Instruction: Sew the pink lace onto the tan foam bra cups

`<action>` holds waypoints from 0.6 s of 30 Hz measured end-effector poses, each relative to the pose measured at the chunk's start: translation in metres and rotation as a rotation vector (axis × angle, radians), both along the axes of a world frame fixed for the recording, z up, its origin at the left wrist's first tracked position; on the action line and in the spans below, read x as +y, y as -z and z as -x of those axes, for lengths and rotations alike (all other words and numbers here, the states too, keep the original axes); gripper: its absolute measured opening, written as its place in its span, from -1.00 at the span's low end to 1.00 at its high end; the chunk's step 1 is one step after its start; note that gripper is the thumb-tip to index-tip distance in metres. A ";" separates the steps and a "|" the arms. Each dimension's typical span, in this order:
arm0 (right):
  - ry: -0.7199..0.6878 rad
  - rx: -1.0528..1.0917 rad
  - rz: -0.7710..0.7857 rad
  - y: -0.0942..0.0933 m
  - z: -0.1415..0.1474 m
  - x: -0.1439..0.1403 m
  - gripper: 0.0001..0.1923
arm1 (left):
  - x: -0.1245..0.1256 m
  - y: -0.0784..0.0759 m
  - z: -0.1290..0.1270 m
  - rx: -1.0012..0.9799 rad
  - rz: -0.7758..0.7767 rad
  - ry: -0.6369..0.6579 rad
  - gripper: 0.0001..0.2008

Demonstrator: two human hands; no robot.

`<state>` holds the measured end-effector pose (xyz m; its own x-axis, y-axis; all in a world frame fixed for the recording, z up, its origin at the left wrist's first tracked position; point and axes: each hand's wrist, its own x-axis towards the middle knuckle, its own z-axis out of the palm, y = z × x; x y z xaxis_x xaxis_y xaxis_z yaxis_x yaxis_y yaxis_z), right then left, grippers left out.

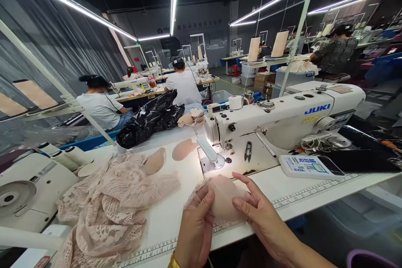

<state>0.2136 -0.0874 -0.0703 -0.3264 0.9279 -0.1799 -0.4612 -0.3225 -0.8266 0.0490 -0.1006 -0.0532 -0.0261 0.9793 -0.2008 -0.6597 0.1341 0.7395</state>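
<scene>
Beige foam bra cup (pixel 225 197) held by both hands just in front of the white sewing machine (pixel 282 121); left hand (pixel 196 222) and right hand (pixel 257 209) pinch its edges, lace pile (pixel 109 205) lying left of the machine

Long light strips (pixel 173 0) run across a dark ceiling toward the far grey wall (pixel 201 29). Grey curtain (pixel 63 46) hangs on the left. Far off, people sit at rows of sewing tables (pixel 150 92).

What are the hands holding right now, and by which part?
Both hands hold one beige padded foam cup edged with lace: left hand grips its left edge, right hand its right edge.
</scene>
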 end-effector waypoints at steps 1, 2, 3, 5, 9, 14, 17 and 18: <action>0.005 0.004 -0.003 0.000 0.000 0.000 -0.09 | 0.000 -0.001 0.000 -0.004 -0.002 0.005 -0.67; 0.017 0.005 -0.006 0.000 0.001 0.000 -0.09 | 0.001 -0.002 -0.001 -0.011 -0.003 0.005 -0.66; 0.034 0.003 -0.009 0.000 0.002 0.000 -0.08 | 0.002 -0.002 -0.002 -0.024 -0.002 0.000 -0.66; 0.068 -0.014 -0.012 0.001 0.005 -0.001 -0.06 | 0.004 -0.003 -0.006 -0.057 0.010 -0.022 -0.65; 0.076 -0.091 -0.053 0.007 0.005 -0.002 -0.08 | 0.012 -0.003 -0.014 -0.078 0.096 -0.060 -0.66; -0.206 -0.211 -0.261 0.013 -0.018 0.009 -0.10 | 0.016 -0.016 0.006 0.022 0.066 -0.017 -0.73; -0.281 -0.434 -0.603 0.009 -0.032 0.031 -0.29 | 0.013 -0.028 0.031 0.541 -0.280 0.317 -0.69; -0.255 -0.527 -0.810 0.007 -0.034 0.042 -0.39 | 0.014 -0.031 0.038 0.732 -0.404 0.439 -0.70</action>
<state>0.2473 -0.0449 -0.0769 -0.5939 0.7478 0.2968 0.0321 0.3906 -0.9200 0.0112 -0.0866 -0.0219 0.3759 0.9235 0.0763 0.0357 -0.0967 0.9947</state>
